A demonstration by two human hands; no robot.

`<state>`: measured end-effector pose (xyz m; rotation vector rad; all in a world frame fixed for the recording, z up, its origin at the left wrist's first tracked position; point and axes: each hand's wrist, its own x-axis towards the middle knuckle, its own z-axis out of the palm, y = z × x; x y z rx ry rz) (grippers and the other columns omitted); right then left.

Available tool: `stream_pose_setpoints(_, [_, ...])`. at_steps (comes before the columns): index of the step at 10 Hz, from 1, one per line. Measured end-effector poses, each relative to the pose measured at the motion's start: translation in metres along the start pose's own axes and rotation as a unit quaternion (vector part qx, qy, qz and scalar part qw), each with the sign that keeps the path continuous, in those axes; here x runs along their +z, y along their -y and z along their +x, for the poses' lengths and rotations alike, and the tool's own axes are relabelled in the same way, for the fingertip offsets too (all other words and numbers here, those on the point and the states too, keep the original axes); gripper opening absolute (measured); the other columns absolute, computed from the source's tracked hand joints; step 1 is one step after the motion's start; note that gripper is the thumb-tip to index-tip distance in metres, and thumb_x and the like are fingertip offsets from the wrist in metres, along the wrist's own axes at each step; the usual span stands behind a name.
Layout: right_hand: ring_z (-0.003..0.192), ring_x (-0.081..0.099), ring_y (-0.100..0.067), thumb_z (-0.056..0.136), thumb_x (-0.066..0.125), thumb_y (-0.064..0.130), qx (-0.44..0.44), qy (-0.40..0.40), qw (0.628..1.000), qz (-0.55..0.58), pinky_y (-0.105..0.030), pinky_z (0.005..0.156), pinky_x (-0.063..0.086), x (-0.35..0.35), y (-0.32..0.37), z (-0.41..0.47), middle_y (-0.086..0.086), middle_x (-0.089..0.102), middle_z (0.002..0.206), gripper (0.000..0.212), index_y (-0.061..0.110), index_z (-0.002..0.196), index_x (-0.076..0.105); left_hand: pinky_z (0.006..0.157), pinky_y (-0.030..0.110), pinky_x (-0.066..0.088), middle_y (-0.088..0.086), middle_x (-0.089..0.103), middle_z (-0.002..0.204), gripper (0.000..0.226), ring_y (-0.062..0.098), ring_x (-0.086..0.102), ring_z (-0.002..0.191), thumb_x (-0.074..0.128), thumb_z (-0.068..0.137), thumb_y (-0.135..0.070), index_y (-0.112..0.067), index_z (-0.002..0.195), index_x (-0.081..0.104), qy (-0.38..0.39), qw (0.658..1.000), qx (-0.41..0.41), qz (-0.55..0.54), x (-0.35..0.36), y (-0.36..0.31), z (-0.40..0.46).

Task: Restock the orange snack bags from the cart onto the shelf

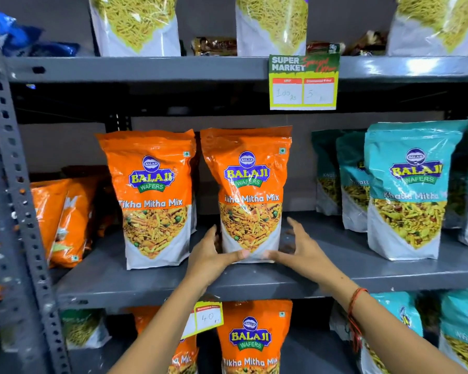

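Observation:
An orange snack bag stands upright on the middle grey shelf. My left hand grips its lower left corner, thumb across the front bottom edge. My right hand is at its lower right, thumb tip touching the bottom edge and fingers spread just off the bag's side. A second orange bag stands upright right next to it on the left. The cart is out of view.
More orange bags lie slumped at the shelf's far left. Teal bags stand on the right. Orange bags fill the shelf below, behind a price tag. A yellow offer sign hangs from the upper shelf.

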<state>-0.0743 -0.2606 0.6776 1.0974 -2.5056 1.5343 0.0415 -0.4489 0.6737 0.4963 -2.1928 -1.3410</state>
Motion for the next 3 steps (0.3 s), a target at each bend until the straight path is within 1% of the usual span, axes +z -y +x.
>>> stream_pose_setpoints(1, [0.129,0.049,-0.018,0.074,0.073,0.05,-0.004,-0.112,0.993,0.025,-0.037,0.101,0.047,-0.001,0.007,-0.02,-0.002,0.041,0.151,0.092,0.025,0.149,0.027,0.105,0.035,0.047,0.005,0.053,0.144,0.09,0.018,0.055,0.128,0.08,0.068,-0.045,-0.019,0.145,0.039,-0.054,0.996,0.063,0.041,-0.01,0.001,-0.022])
stream_pose_setpoints(2, [0.126,0.05,-0.014,0.083,0.067,0.046,-0.051,-0.202,0.978,0.034,-0.036,0.098,0.048,0.009,0.021,-0.045,0.001,0.046,0.145,0.072,0.024,0.145,0.036,0.098,0.031,0.051,0.002,0.061,0.136,0.06,0.013,0.06,0.12,0.069,0.083,-0.04,-0.022,0.137,0.05,-0.118,0.98,0.149,0.055,-0.021,-0.002,-0.046])
stream_pose_setpoints(3, [0.128,0.044,-0.006,0.092,0.055,0.044,-0.15,-0.297,0.943,-0.017,-0.04,0.108,0.041,0.023,0.06,-0.073,0.01,0.048,0.136,0.055,0.023,0.141,0.041,0.104,0.036,0.048,-0.002,0.059,0.138,0.044,0.014,0.056,0.125,0.05,0.094,-0.04,-0.026,0.136,0.052,-0.204,0.936,0.273,0.088,-0.043,-0.018,-0.068])
